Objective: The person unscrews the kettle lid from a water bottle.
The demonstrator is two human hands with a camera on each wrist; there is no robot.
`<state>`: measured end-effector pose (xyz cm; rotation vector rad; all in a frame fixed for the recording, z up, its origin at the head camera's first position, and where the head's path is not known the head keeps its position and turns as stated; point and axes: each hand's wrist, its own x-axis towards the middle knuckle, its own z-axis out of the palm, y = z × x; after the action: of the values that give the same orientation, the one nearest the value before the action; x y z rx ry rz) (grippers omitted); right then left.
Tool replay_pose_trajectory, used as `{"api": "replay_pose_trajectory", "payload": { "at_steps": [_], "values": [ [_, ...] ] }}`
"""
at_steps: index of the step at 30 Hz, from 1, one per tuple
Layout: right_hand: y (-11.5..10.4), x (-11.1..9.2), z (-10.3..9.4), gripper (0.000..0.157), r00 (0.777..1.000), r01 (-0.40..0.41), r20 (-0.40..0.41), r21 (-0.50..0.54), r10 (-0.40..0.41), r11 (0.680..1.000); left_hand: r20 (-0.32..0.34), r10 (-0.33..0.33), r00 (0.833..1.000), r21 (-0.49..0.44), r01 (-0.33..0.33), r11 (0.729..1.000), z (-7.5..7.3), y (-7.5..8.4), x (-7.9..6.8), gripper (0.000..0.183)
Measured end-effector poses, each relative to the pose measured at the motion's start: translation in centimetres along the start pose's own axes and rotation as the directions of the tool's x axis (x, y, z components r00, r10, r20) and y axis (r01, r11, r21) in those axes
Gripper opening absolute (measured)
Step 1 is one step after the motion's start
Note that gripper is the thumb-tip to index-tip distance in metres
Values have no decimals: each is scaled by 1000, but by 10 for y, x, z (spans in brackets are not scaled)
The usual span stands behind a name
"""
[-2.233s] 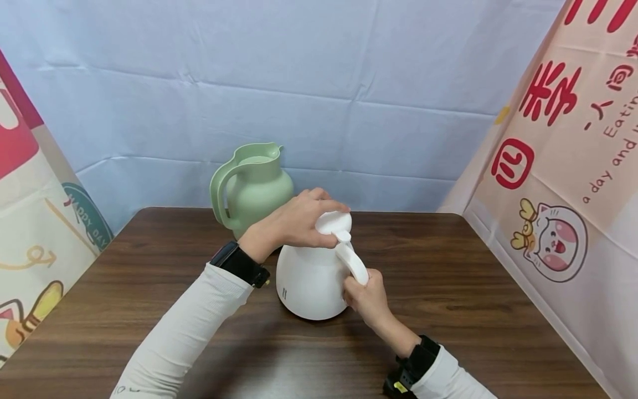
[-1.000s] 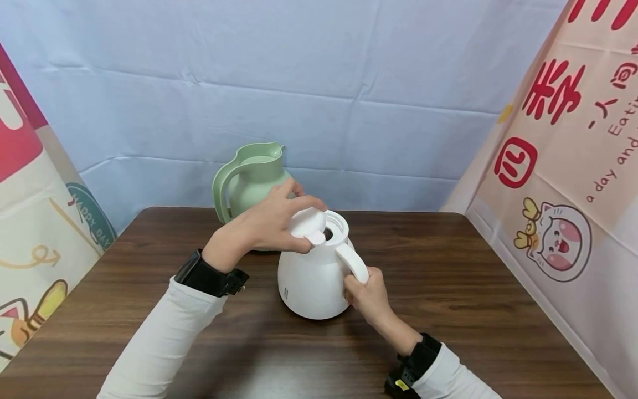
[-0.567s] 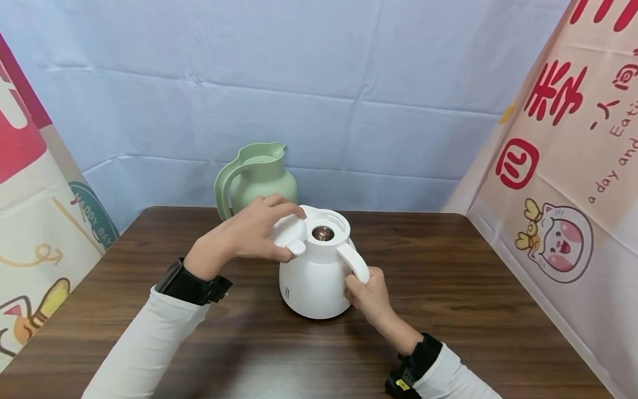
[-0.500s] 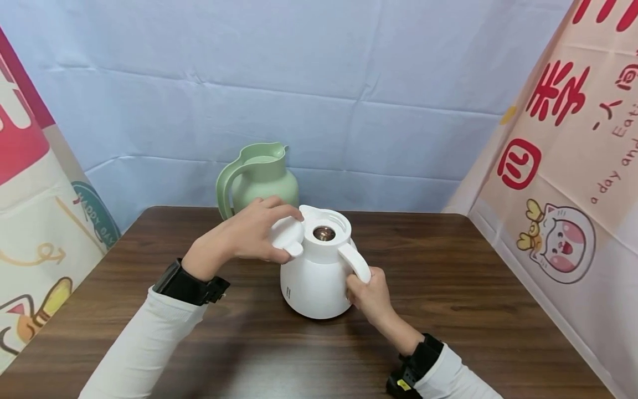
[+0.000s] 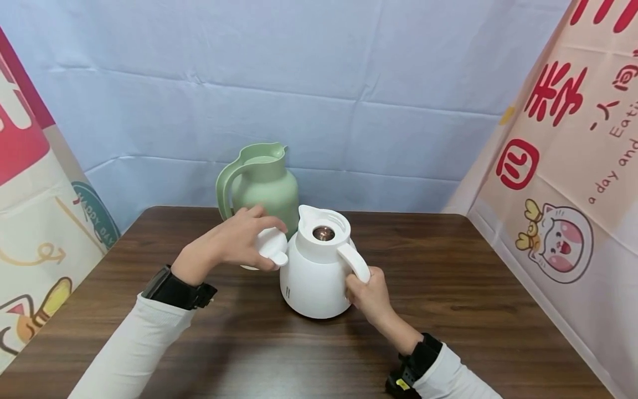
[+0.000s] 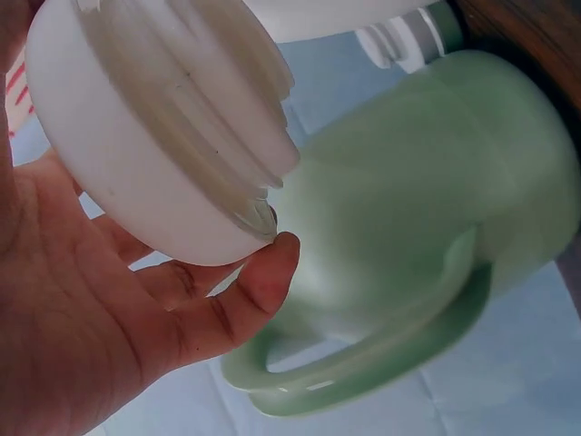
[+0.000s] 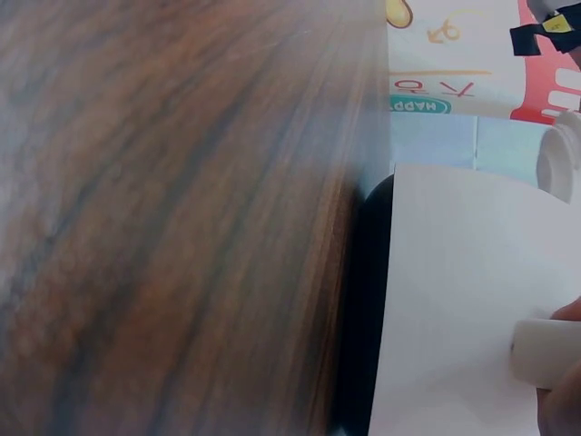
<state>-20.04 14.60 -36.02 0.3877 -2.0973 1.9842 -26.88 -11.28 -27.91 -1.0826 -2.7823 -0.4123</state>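
Note:
My left hand (image 5: 226,241) pinches a white lid (image 5: 272,244) by its edge, left of the white thermal jug's mouth. In the left wrist view, screw threads show on the underside of the lid (image 6: 195,100). The white jug (image 5: 311,280) stands upright on the table, its round mouth uncovered and a shiny metal inside showing. My right hand (image 5: 371,299) grips the lower part of its handle (image 5: 355,262). Behind my left hand stands a green jug (image 5: 266,191), also without a lid on its mouth, its handle to the left.
A brown wooden table (image 5: 448,310) bears both jugs. A small threaded white and green piece (image 6: 413,38) shows beyond the green jug in the left wrist view. Pale blue cloth (image 5: 319,100) hangs behind, with printed cloths (image 5: 553,221) at both sides.
My left hand has lifted the lid off the white jug and moved it left and down, uncovering the mouth. My right hand has kept its grip on the handle.

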Motion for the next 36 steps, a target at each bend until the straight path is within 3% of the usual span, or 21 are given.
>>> {"api": "replay_pose_trajectory", "payload": {
  "at_steps": [8,18,25,36],
  "values": [
    [3,0,-1,27,1000,11,3,4,-11,1000,50,-30,998,0,31,1000,14,-17,-10,57],
    [2,0,0,27,1000,19,12,-1,-19,1000,136,-121,983,-26,126,992,31,-35,-18,66],
    [1,0,1,28,1000,-9,0,12,9,1000,198,-141,970,-47,153,987,37,-36,-21,68],
    [6,1,-1,22,1000,7,5,18,-7,1000,207,-133,969,-78,152,985,41,-39,-26,68]
  ]
}}
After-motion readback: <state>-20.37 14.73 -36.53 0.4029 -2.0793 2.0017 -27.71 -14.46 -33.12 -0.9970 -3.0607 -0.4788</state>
